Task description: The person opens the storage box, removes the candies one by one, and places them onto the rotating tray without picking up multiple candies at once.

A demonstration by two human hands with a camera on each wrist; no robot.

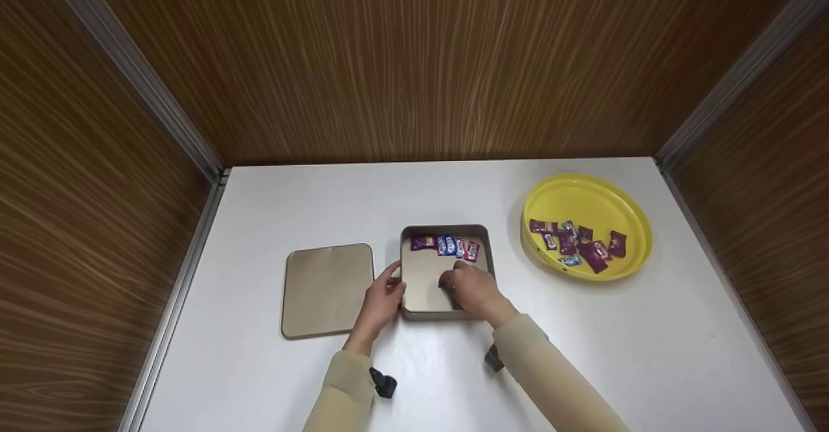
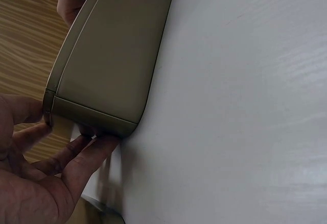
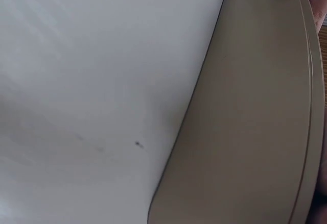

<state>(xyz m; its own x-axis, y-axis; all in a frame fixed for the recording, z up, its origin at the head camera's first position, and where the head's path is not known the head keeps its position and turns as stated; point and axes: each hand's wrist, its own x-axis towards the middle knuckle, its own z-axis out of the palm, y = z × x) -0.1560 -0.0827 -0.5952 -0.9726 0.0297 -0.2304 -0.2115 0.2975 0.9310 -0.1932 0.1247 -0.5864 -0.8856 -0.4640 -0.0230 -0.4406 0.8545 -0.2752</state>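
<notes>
A square gold-coloured tin point(image 1: 427, 293) stands in the middle of the table. My left hand point(image 1: 381, 299) grips its left wall, thumb at the rim and fingers against the outer side, as the left wrist view shows of the tin wall point(image 2: 107, 55). Over the inside of the tin, my right hand point(image 1: 476, 289) pinches a small dark-wrapped candy point(image 1: 445, 284), mostly hidden by the fingers. Along the tin's far wall lie a purple candy point(image 1: 423, 243), blue candies point(image 1: 447, 245) and a red candy point(image 1: 472, 251) in a row. In the right wrist view the tin's outer wall point(image 3: 250, 106) hides most of that hand.
A round yellow tray point(image 1: 576, 192) at the right holds several purple, blue and red candies point(image 1: 567, 243). The flat gold-coloured lid point(image 1: 328, 289) lies left of the tin. Wood-grain panels point(image 1: 414, 63) enclose the white table point(image 1: 298, 205) at the back and sides.
</notes>
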